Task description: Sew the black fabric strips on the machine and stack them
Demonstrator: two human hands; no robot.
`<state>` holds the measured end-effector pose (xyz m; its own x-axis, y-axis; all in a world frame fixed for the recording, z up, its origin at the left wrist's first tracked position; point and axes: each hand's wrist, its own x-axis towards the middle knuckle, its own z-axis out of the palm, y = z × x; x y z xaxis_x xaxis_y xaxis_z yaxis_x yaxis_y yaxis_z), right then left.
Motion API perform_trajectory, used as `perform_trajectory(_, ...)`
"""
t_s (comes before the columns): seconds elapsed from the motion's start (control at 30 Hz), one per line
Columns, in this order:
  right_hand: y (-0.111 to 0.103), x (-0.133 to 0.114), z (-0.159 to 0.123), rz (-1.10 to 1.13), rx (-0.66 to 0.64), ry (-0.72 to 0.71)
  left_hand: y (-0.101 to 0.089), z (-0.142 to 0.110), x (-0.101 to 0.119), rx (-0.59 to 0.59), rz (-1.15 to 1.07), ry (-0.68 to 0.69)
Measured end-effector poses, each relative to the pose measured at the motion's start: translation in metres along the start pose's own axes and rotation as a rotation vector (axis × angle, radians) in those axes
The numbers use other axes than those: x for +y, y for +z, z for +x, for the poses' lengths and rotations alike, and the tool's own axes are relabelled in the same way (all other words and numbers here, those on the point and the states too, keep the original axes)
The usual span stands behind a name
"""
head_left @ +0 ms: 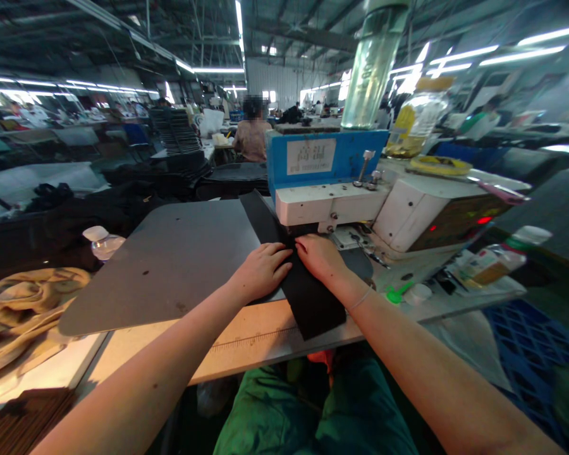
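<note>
A long black strip of material [313, 306] lies slantwise under the head of a blue and white machine [329, 205], its near end reaching over the table's front edge. My left hand [265, 270] rests at the strip's left side, with bent fingertips closed on it just before the machine head. Close beside it, my right hand [321, 258] has its fingers together and grips the strip from the right. Exactly how the fingertips pinch the material is hidden. Beneath the strip, a grey metal plate [189, 265] spreads to the left.
A printed ruler [256, 339] runs along the table front. Bottles stand on and around the machine, including a tall one [374, 69] on top. A control box [446, 212] sits right. Tan cloth [23, 309] lies left; black stacks [175, 142] and a seated person [252, 136] are behind.
</note>
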<state>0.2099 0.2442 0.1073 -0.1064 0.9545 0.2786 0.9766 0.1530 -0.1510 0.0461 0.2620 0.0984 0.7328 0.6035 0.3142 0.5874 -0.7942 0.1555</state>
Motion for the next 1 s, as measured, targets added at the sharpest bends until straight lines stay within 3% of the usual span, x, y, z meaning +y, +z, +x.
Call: perform_trajectory(1.0,-0.0018,-0.002,0.0017,-0.044,-0.041,-0.004,-0.0053,0.0077,-0.0074,-0.089,-0.048,-0.016)
